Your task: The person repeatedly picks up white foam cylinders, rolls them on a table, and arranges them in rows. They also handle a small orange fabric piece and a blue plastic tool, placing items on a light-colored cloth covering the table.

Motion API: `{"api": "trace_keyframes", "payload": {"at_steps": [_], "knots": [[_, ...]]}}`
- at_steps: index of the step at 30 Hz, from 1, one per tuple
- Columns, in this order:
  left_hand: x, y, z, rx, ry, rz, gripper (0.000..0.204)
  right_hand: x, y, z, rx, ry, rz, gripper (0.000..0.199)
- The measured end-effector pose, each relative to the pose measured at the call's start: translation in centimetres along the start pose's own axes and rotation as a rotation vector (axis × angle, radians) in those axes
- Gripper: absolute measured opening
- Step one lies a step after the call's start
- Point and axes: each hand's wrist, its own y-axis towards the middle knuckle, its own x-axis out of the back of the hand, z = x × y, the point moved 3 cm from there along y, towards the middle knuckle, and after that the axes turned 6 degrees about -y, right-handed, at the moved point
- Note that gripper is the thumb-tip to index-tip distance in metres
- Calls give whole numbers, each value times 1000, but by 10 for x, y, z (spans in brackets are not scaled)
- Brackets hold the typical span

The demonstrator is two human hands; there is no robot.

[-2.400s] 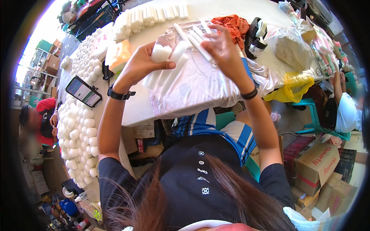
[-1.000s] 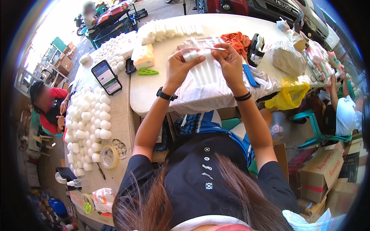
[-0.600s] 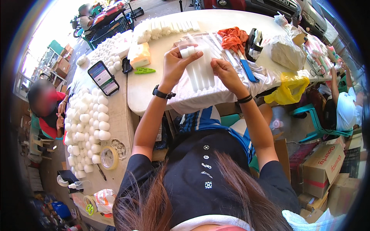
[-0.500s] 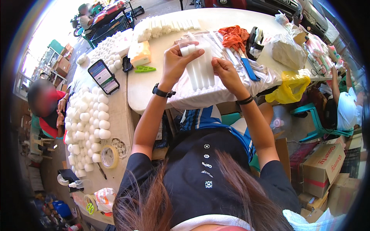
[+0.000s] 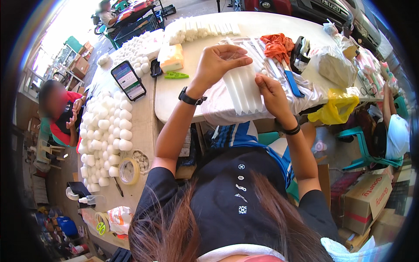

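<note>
Between my hands is a see-through plastic bag [image 5: 242, 89] with several long white sticks, like candles, standing side by side in it. My left hand [image 5: 223, 65] closes over its upper end, thumb against the fingers. At the bag's right edge, my right hand [image 5: 275, 94] pinches the plastic between thumb and fingers. The bag hangs tilted above the table's near edge, over a white cloth [image 5: 214, 105]. Past the bag, more white sticks [image 5: 273, 65] lie on the table beside a blue-handled tool [image 5: 293, 83] and an orange cloth [image 5: 277, 46].
Rows of round white pieces [image 5: 104, 135] cover the left table, near a phone [image 5: 128, 81] and a tape roll [image 5: 129, 170]. A yellow bag [image 5: 334, 106] hangs at the right edge. One person [image 5: 65, 113] sits left, another [image 5: 396, 135] right. Cartons [image 5: 366, 201] stand lower right.
The bag has dropped slightly and the sticks sit lower in it. My left hand has shifted over the bag's top. The whole view has moved a little.
</note>
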Motion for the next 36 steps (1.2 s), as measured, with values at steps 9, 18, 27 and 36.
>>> {"api": "trace_keyframes", "payload": {"at_steps": [9, 18, 27, 36], "knots": [[7, -2, 9, 49, -176, -26, 39, -5, -20, -6, -110, 334, 348, 51], [61, -18, 88, -12, -36, -138, 6, -14, 40, -44, 239, -609, 84, 38], [74, -108, 84, 30, 429, -319, 20, -50, -5, -51, 588, -1044, 139, 48], [-11, -108, 83, -229, 837, -4, 57, -43, -24, -55, 591, -986, 119, 53]]}}
